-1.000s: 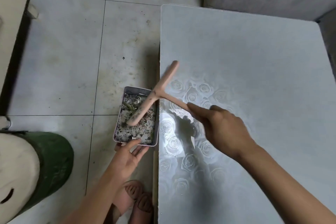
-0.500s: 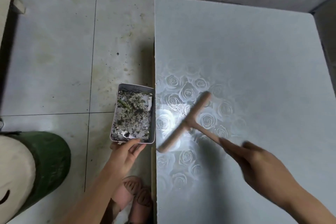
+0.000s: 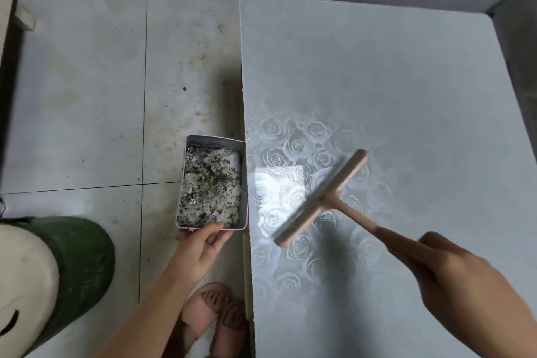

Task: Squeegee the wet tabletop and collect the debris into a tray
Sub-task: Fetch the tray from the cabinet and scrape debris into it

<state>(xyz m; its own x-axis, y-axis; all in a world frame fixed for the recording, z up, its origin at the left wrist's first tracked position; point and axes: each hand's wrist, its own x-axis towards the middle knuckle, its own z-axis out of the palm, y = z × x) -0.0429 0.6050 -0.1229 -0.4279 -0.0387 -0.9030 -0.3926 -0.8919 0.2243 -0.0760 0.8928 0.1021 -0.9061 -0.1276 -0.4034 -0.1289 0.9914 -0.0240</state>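
No text, label, brand, number or sign can be read anywhere in view.
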